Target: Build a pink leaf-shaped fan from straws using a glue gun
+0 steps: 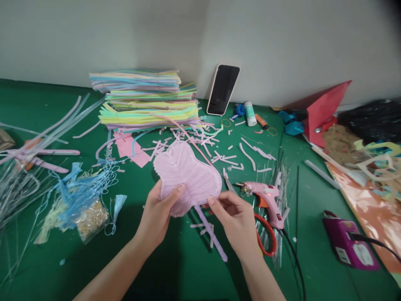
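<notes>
"What's crowding the hands?"

"Mostly the right side. A pink hot glue gun [265, 190] lies just beside the right hand [228, 209], and red-handled scissors [273, 238] sit close by that wrist, partly hidden behind it. Farther out right is a purple box with a black cable [352, 244]."

"And to the left?"

"Blue tassels [73, 194] and a bag of gold beads [91, 219], apart from the left hand [163, 209]. Beyond both hands come cut lilac clippings [225, 158], then bundled pipe cleaners [150, 113], and a smartphone [223, 90] propped against the wall."

"Where's the piece itself?"

"The lilac pipe-cleaner fan [188, 171] is between the two hands, above the table, its wrapped handle [210, 234] slanting down toward the wearer beside the right hand."

"How are they gripping it?"

"The left is clamped on its left side, thumb across the front, fingers behind. The right pinches the lower right rim near the handle, thumb in front, fingers bent. Both forearms reach in from below."
</notes>
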`<state>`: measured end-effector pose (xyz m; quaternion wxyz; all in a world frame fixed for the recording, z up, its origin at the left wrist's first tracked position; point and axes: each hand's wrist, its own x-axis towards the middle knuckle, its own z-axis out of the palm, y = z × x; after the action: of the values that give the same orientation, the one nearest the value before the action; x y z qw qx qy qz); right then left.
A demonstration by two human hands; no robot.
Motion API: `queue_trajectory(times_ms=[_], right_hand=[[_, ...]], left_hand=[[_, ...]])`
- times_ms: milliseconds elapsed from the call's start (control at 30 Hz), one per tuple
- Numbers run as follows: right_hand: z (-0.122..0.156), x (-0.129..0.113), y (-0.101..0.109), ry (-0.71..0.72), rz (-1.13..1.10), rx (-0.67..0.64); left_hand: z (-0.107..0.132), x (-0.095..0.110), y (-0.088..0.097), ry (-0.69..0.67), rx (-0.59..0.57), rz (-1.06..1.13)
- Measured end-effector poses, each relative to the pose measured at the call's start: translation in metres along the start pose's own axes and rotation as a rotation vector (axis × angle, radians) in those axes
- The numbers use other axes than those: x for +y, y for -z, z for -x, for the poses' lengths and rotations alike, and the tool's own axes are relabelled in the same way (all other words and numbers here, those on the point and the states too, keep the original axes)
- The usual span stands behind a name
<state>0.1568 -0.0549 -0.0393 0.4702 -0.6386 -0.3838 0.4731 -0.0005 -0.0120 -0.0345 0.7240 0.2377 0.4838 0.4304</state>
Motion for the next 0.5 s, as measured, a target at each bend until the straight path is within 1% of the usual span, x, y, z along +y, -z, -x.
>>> queue_trajectory(times_ms=[133,200,333,500], right_hand=[[0.0,0.0,0.007,0.026,0.004,-0.08],[-0.001,-0.001,0.011,0.028,0.013,-0.085],[-0.003,-0.004,0.012,0.013,0.057,0.023],[-0.003,-0.006,0.006,0.006,0.034,0.08]], left_hand=[[-0.001,0.001,0.003,0.004,0.009,-0.021],[-0.001,0.001,0.004,-0.003,0.006,-0.035],[0.0,0.001,0.003,-0.002,-0.017,-0.061],[0.001,0.001,0.003,0.008,-0.023,-0.093]])
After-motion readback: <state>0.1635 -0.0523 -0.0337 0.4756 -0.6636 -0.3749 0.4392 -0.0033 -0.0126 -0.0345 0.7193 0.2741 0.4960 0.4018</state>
